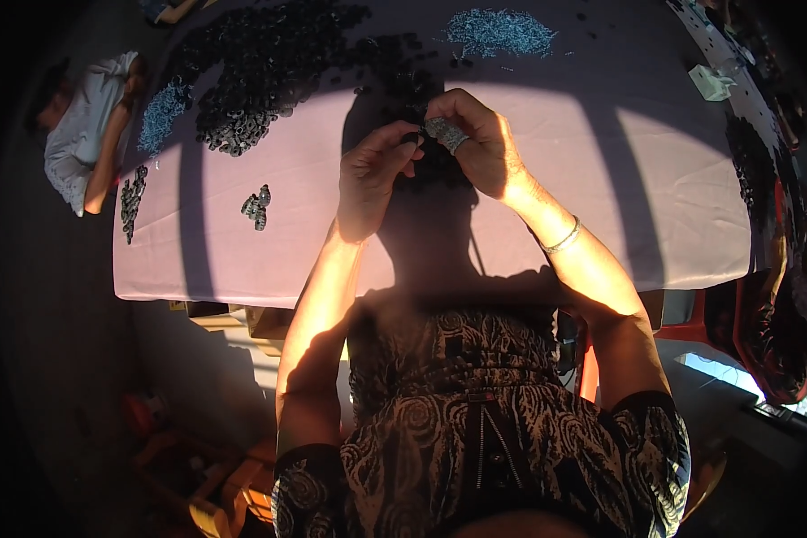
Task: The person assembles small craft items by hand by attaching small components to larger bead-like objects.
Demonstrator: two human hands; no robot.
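Both of my hands are raised close together over the table, fingertips almost meeting. In my left hand (375, 170) the thumb and fingers pinch a small round black part (410, 138). My right hand (481, 148) has its thumb and index finger closed at the tips, near that part. What lies between them is too small to make out. A speckled grey wrap (446, 134) covers a finger of this hand. Beneath the hands, more black parts (435, 166) lie in shadow on the pink tablecloth (547, 215).
A large heap of black parts (242, 81) spreads over the far left. Small blue pieces lie in one pile (500, 32) at the back and another (160, 118) at the left. A small cluster (256, 208) sits front left. Another person (90, 125) is at the left edge.
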